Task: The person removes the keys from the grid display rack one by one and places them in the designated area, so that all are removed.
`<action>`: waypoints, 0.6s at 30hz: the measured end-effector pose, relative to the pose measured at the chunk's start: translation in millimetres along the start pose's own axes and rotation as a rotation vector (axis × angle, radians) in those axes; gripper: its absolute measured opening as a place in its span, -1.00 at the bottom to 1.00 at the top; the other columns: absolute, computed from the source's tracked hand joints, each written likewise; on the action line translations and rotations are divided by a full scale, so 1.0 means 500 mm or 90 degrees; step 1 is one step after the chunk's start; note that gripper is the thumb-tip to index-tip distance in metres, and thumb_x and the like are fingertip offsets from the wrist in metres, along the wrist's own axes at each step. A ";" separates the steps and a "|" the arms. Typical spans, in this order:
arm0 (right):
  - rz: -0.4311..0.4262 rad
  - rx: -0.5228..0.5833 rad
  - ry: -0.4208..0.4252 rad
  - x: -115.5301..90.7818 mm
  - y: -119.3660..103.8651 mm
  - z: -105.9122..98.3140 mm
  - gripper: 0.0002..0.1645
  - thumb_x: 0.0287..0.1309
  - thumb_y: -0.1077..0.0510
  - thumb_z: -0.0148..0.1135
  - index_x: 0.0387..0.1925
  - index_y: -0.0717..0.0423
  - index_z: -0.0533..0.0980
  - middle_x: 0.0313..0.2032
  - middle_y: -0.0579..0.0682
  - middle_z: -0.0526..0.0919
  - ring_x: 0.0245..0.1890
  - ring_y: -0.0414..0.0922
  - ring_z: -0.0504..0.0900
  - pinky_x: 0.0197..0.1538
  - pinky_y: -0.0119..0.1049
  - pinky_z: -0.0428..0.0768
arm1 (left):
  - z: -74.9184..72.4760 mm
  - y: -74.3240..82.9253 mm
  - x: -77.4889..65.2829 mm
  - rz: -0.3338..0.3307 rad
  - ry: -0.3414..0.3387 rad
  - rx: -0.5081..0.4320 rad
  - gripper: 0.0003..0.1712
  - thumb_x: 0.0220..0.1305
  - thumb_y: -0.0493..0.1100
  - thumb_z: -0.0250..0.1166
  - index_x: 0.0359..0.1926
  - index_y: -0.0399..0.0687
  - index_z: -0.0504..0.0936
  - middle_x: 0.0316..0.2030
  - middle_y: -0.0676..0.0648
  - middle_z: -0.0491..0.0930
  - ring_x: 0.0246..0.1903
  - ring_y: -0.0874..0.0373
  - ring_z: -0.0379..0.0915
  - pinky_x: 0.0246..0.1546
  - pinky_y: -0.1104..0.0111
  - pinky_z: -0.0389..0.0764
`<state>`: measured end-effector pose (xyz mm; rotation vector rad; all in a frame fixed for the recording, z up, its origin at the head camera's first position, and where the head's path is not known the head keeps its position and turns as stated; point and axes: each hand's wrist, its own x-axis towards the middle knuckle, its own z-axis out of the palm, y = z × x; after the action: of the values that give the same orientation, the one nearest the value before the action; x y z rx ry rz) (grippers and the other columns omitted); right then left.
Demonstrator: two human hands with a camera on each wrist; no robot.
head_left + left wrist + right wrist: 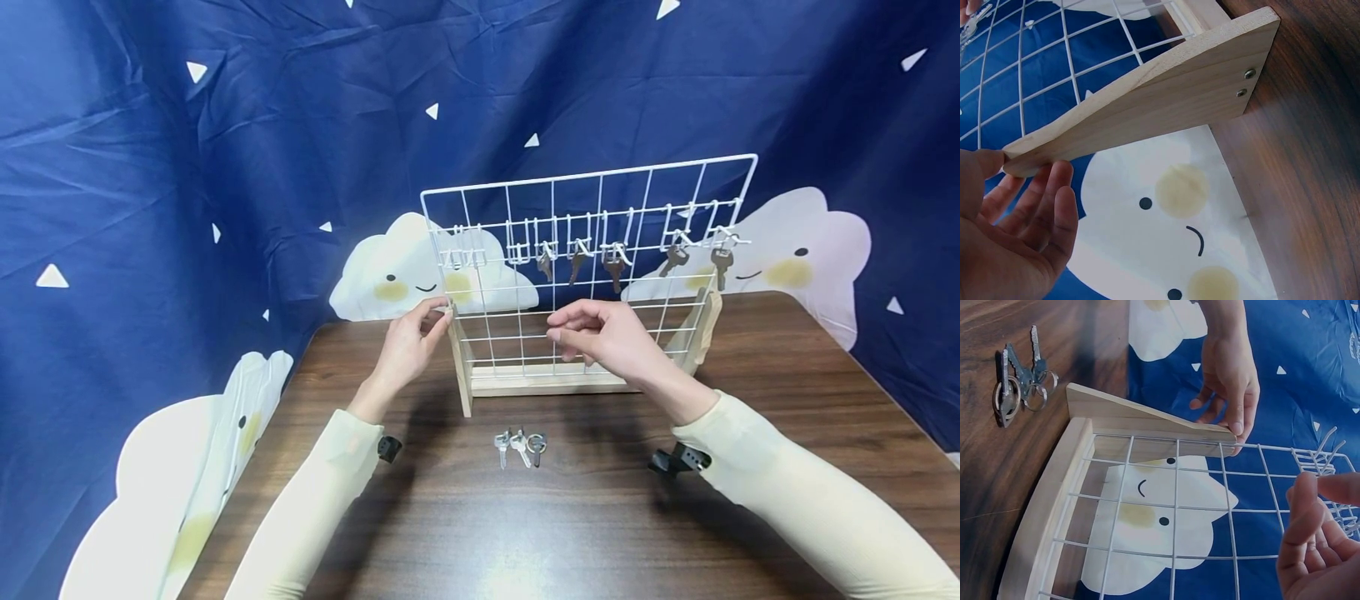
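A white wire grid rack (600,177) with a wooden stand stands on the table. My left hand (408,342) pinches the upper end of its left wooden side panel (1147,94), thumb on one face and fingers on the other. In front of the grid, below the hooks, is my right hand (607,333). Its fingers are loosely bent, thumb near the index finger, and no object shows between them in the head or right wrist view. Several keys hang from the hooks, among them a key (614,271) near the middle and a key (722,265) at the far right.
Three keys on rings (519,446) lie on the brown wooden table (450,533) in front of the rack. Several white hooks (462,250) at the grid's left carry no keys. Behind hangs a blue curtain (285,125) with cloud shapes.
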<state>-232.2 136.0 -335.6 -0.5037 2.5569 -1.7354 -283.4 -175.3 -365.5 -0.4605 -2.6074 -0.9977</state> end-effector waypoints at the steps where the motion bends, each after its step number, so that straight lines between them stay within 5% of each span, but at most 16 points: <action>1: 0.001 0.003 0.002 0.000 -0.001 0.000 -0.68 0.21 0.04 0.40 -0.07 0.12 0.63 -0.33 -0.07 0.77 -0.43 -0.12 0.75 -0.45 -0.28 0.65 | 0.000 0.000 0.000 0.001 0.000 0.000 -0.59 0.47 0.02 0.17 0.24 0.00 0.56 -0.15 -0.12 0.76 -0.21 0.00 0.72 -0.05 0.14 0.69; 18: -0.041 0.078 0.060 0.017 -0.025 -0.007 -0.64 0.23 0.07 0.38 0.02 0.11 0.62 -0.31 -0.28 0.76 -0.46 -0.18 0.73 -0.49 -0.38 0.61 | 0.000 0.001 0.002 -0.006 -0.001 -0.003 -0.59 0.47 0.02 0.17 0.23 0.02 0.57 -0.16 -0.11 0.76 -0.23 0.02 0.72 -0.07 0.15 0.69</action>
<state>-237.6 132.8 -321.5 -0.5163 2.4995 -1.9679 -284.0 -174.6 -364.7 -0.4516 -2.6109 -1.0070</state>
